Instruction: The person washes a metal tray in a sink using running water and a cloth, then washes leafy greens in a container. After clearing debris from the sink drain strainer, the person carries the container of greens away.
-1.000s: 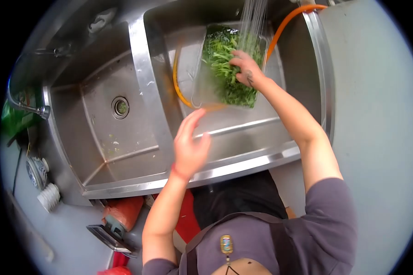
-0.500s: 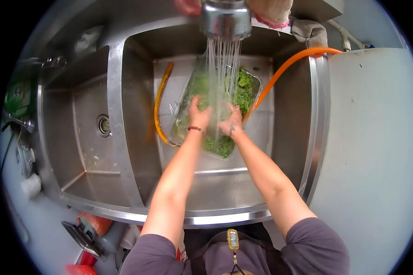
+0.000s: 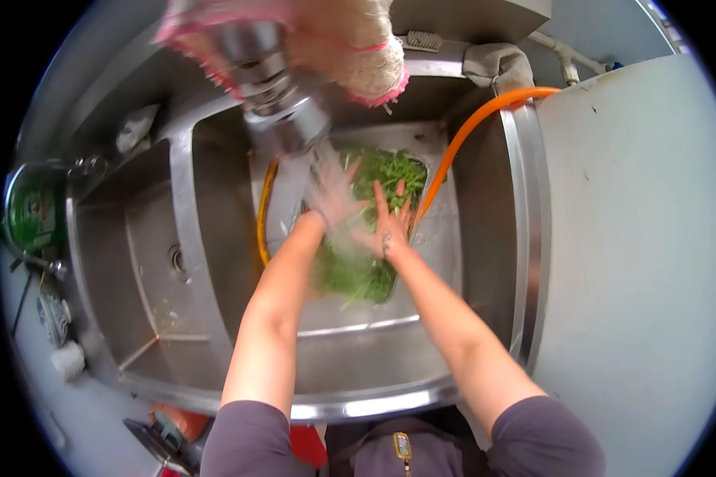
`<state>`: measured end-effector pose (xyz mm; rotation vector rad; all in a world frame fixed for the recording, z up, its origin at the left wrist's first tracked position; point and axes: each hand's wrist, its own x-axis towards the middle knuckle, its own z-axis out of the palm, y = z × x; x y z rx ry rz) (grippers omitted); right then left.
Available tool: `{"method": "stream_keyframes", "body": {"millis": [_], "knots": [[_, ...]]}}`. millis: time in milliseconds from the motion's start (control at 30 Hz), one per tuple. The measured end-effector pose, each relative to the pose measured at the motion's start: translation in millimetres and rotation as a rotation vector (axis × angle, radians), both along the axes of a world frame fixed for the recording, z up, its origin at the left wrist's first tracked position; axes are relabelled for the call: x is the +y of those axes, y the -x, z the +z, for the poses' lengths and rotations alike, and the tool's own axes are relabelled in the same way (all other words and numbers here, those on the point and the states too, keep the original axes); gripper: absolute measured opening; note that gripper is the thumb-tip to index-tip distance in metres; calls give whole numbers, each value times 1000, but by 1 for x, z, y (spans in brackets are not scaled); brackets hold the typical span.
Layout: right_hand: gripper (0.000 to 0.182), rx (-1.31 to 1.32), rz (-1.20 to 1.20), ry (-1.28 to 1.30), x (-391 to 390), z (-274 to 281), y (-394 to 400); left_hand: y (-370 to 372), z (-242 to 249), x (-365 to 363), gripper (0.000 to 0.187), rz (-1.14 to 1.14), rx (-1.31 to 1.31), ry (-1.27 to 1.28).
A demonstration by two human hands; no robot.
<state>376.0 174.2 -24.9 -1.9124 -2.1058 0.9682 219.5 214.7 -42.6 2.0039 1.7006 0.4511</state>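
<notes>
Leafy greens (image 3: 399,168) lie heaped in a see-through container inside the sink basin; its edges are mostly hidden. My left hand (image 3: 336,197) is over the left side of the greens, its fingers spread and blurred behind falling water. On the right side, my right hand (image 3: 387,221) rests against the leaves with its fingers apart. Water runs from the metal faucet head (image 3: 286,123) onto my left hand and the greens. Neither hand is closed around anything.
An orange hose (image 3: 471,127) curves over the basin's right rim, and a yellow hose (image 3: 266,215) lies at the left. Cloth (image 3: 358,48) wraps the faucet. A grey rag (image 3: 497,63) and a brush (image 3: 420,41) sit on the back ledge. A second basin (image 3: 147,270) adjoins.
The view has shifted, so the faucet appears lower and farther left, with more of its cloth showing. My hands have spread wider over the greens, and the water now strikes my left hand.
</notes>
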Motion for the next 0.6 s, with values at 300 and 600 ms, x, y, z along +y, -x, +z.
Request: {"method": "stream_keyframes", "body": {"millis": [300, 600], "knots": [[82, 644, -441, 241, 36, -32, -9, -14, -12, 2, 72, 484, -287, 281], [83, 366, -127, -189, -4, 42, -37, -10, 83, -90, 74, 560, -345, 247]]}}
